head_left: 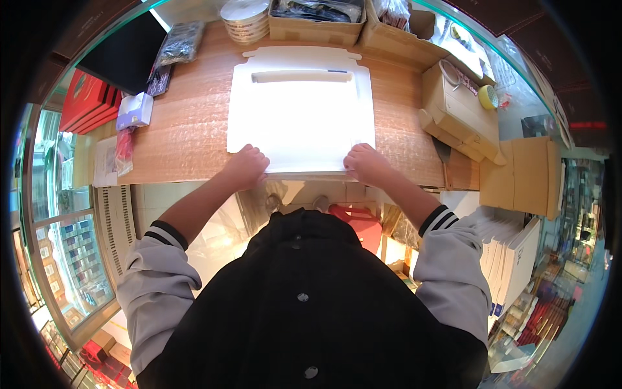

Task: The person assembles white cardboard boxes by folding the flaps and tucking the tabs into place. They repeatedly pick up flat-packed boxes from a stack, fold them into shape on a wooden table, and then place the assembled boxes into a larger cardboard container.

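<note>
A white cardboard box blank (301, 117) lies flat on the wooden table (188, 123), its near edge along the table's front edge. It has notched flaps at the far end and a long narrow slot or fold near the top; glare washes out much of its surface. My left hand (246, 166) is closed at its near left corner, fingers curled over the edge. At the near right corner my right hand (367, 163) is closed in the same way. My thumbs are partly hidden.
Cardboard boxes (317, 29) and a roll stack (246, 21) line the back. At left stand a tissue box (135, 111) and red boxes (87, 104). Rightward are a carton (457, 113), a yellow tape roll (488, 97) and a dark blade-like tool (442, 152). White flat boxes (512, 259) stand lower right.
</note>
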`<state>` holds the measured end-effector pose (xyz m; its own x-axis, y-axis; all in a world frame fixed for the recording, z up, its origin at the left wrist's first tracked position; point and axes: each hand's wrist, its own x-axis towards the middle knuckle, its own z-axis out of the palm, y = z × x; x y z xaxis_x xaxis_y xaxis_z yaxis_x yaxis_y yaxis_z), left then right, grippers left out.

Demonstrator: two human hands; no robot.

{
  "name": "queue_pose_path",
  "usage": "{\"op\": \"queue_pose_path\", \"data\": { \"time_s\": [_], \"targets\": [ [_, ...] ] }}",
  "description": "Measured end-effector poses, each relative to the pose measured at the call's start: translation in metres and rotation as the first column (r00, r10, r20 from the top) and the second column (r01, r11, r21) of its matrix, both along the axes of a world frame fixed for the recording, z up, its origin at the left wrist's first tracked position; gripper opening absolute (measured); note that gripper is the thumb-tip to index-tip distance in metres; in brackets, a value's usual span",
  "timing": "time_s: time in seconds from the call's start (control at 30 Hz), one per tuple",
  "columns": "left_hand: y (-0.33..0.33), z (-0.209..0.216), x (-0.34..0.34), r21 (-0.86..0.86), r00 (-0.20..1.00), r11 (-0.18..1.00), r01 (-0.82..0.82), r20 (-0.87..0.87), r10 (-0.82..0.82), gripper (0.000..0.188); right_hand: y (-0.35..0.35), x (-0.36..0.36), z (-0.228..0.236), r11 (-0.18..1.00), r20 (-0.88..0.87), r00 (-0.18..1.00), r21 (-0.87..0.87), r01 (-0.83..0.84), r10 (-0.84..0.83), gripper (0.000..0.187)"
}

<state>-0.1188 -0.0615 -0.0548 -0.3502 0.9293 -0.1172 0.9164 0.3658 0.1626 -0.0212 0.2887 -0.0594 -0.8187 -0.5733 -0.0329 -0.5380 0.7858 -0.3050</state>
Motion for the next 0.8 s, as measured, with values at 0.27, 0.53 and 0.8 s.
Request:
{"op": "queue_pose_path", "data": {
  "time_s": [0.27,0.53,0.8],
  "targets": [
    [0.042,0.013,0.021,-0.113,0.969,0.981,-0.159,0.172,0.177,0.023,-0.044,0.001,-0.009,0.974,-0.041,0.996,-0.214,0.075,-0.086,0.009],
    [0.051,-0.004,0.051,0.319,0.993,0.940,0.117,-0.027,-0.114,0.015,-0.054,0.009,-0.021,0.949,0.081,0.994,-0.301,0.091,-0.069,0.005],
    [0.054,-0.004,0.047,0.216,0.960,0.941,0.259,0.046,-0.275,0.011,-0.052,0.018,-0.014,0.957,0.074,0.997,-0.289,0.035,-0.014,0.004]
  ]
}}
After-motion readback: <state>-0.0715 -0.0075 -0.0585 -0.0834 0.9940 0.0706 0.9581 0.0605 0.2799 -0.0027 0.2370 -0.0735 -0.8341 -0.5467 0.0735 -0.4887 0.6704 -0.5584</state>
